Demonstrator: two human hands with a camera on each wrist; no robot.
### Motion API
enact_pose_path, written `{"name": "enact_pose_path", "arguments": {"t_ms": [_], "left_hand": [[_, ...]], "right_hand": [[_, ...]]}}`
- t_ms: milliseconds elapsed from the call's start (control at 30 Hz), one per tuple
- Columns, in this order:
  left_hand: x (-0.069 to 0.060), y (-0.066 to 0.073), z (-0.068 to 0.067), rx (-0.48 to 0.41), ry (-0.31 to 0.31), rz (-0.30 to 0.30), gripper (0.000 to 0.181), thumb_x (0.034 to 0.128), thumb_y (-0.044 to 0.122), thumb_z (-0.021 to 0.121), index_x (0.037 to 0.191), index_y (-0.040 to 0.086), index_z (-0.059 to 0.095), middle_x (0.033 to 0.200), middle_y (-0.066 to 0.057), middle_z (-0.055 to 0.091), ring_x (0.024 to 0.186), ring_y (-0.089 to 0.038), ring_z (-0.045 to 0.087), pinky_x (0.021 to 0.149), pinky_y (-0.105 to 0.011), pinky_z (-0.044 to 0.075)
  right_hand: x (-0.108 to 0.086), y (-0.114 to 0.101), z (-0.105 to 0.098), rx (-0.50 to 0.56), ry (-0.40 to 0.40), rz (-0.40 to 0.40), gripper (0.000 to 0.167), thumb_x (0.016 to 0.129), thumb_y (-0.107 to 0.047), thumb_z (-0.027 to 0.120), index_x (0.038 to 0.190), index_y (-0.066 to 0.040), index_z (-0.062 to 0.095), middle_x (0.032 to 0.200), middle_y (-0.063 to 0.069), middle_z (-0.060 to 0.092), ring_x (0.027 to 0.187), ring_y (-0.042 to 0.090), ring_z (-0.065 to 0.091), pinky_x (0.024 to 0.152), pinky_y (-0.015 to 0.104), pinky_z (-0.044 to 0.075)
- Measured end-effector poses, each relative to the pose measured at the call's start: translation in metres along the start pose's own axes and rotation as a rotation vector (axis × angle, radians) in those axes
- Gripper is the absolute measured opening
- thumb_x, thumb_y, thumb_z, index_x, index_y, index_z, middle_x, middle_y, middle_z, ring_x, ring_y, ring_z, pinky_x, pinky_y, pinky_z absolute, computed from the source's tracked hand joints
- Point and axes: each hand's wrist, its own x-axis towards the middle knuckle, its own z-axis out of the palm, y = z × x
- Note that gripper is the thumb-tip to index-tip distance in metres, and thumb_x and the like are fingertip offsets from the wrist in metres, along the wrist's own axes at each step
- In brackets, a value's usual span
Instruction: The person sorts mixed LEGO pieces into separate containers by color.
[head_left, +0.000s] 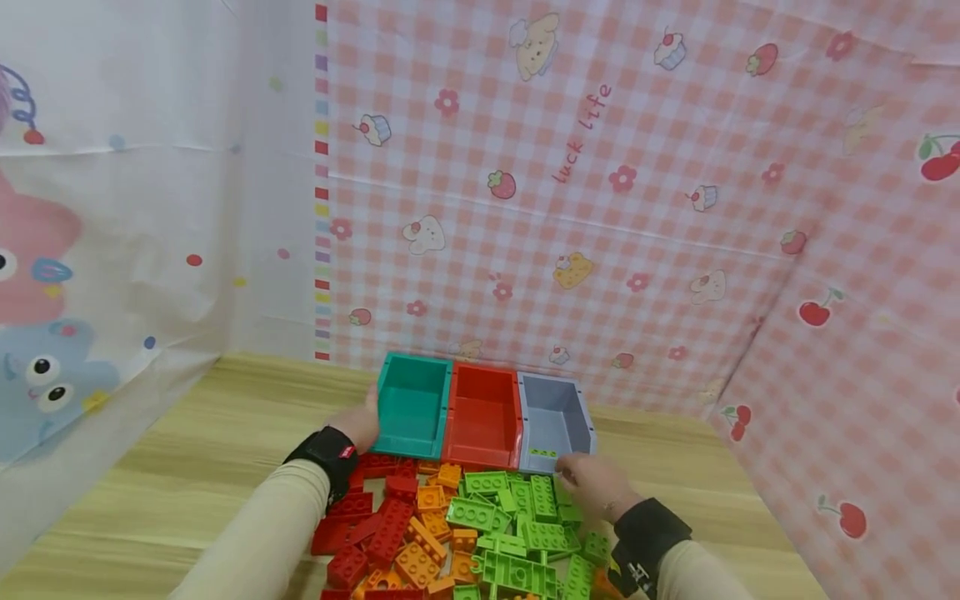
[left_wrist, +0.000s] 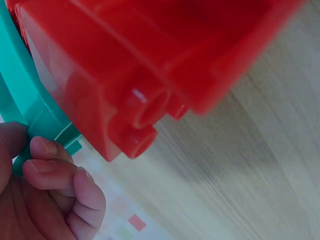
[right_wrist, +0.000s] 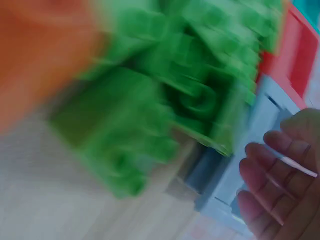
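My left hand [head_left: 362, 423] pinches the side rim of the teal bin [head_left: 411, 452]; in the left wrist view, thumb and curled fingers [left_wrist: 47, 172] meet on the teal edge [left_wrist: 47, 117]. Beside it, in the middle, stands a red bin [head_left: 483, 458], and right of that a grey bin [head_left: 551, 387]. One green toy brick [head_left: 543, 453] lies inside the grey bin near its front. At that bin's front right corner is my right hand [head_left: 596, 487], its fingers loosely bent and holding nothing in the right wrist view. Green bricks [head_left: 543, 498] lie below it.
Red bricks [head_left: 390, 529] are heaped at the left front, orange bricks [head_left: 417, 563] in the middle, all on a wood-grain table [head_left: 172, 483]. A pink checked cloth [head_left: 480, 250] hangs close behind the bins. White cloth [head_left: 187, 167] hangs at the left.
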Motion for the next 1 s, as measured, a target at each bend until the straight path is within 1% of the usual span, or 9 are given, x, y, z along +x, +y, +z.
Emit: {"name": "enact_pose_path", "arguments": {"t_ms": [100,167,267,400,500,600,700,833,1000], "left_hand": [[-0.004,-0.001,-0.004,0.008,-0.001,0.005,0.060,0.0951,-0.001,0.033,0.147,-0.004,0.004,0.055,-0.007,0.050,0.048,-0.020,0.045,0.049,-0.032,0.031],[-0.005,0.000,-0.005,0.009,0.011,0.017,0.059,0.0952,0.000,0.033,0.147,-0.004,0.006,0.054,-0.007,0.050,0.047,-0.020,0.044,0.049,-0.032,0.031],[-0.005,-0.001,-0.003,0.008,0.018,0.035,0.059,0.0950,-0.001,0.032,0.147,-0.005,0.005,0.053,-0.006,0.049,0.044,-0.018,0.042,0.047,-0.030,0.029],[-0.004,-0.004,0.000,-0.007,0.022,0.047,0.059,0.0947,-0.001,0.033,0.146,-0.007,0.005,0.051,-0.006,0.048,0.042,-0.017,0.041,0.045,-0.030,0.028],[-0.002,-0.005,0.002,-0.007,0.028,0.058,0.059,0.0946,0.000,0.034,0.146,-0.007,0.005,0.051,-0.005,0.047,0.041,-0.017,0.040,0.045,-0.030,0.027],[-0.001,-0.006,0.003,-0.003,0.032,0.069,0.059,0.0954,0.002,0.033,0.146,-0.007,0.004,0.052,-0.005,0.047,0.043,-0.017,0.041,0.046,-0.030,0.029],[-0.004,-0.006,0.000,-0.005,0.033,0.073,0.059,0.0957,0.004,0.033,0.145,-0.009,0.004,0.052,-0.006,0.048,0.044,-0.019,0.044,0.047,-0.031,0.031],[-0.010,-0.003,-0.004,-0.008,0.041,0.065,0.058,0.0949,0.002,0.034,0.145,-0.010,0.006,0.051,-0.007,0.048,0.043,-0.020,0.045,0.046,-0.032,0.031],[-0.010,-0.003,-0.001,0.012,0.048,0.068,0.057,0.0948,0.000,0.033,0.145,-0.009,0.007,0.050,-0.005,0.047,0.041,-0.017,0.040,0.045,-0.030,0.028]], "right_hand": [[-0.003,-0.008,0.006,-0.082,-0.049,-0.064,0.017,0.089,-0.021,0.063,0.097,-0.007,0.066,0.086,0.002,0.060,0.074,0.019,0.059,0.062,0.036,0.047],[-0.003,-0.014,0.008,-0.140,-0.072,-0.063,0.024,0.087,-0.030,0.065,0.097,-0.008,0.066,0.088,0.004,0.060,0.077,0.021,0.060,0.062,0.037,0.048],[-0.002,-0.022,0.009,-0.211,-0.096,-0.022,0.028,0.084,-0.038,0.066,0.085,-0.010,0.065,0.083,0.004,0.058,0.072,0.020,0.058,0.060,0.037,0.047],[0.000,-0.031,0.013,-0.252,-0.097,0.029,0.038,0.082,-0.043,0.067,0.063,-0.011,0.057,0.066,0.001,0.050,0.055,0.017,0.050,0.052,0.034,0.043],[0.002,-0.034,0.017,-0.272,-0.070,0.064,0.039,0.080,-0.043,0.069,0.069,-0.007,0.061,0.071,0.005,0.053,0.056,0.020,0.052,0.054,0.037,0.047],[0.003,-0.036,0.019,-0.283,-0.057,0.080,0.037,0.078,-0.040,0.072,0.086,-0.004,0.063,0.083,0.010,0.055,0.063,0.024,0.056,0.059,0.041,0.050],[0.005,-0.037,0.019,-0.248,-0.059,0.076,0.037,0.077,-0.037,0.074,0.087,-0.004,0.062,0.081,0.009,0.055,0.065,0.024,0.056,0.060,0.041,0.049],[0.005,-0.039,0.019,-0.175,-0.080,0.076,0.034,0.076,-0.035,0.074,0.082,-0.007,0.057,0.067,0.002,0.050,0.059,0.018,0.052,0.055,0.036,0.045],[0.003,-0.038,0.014,0.064,-0.116,0.158,0.029,0.080,-0.025,0.070,0.093,-0.005,0.052,0.065,0.001,0.049,0.054,0.015,0.044,0.050,0.032,0.034]]}}
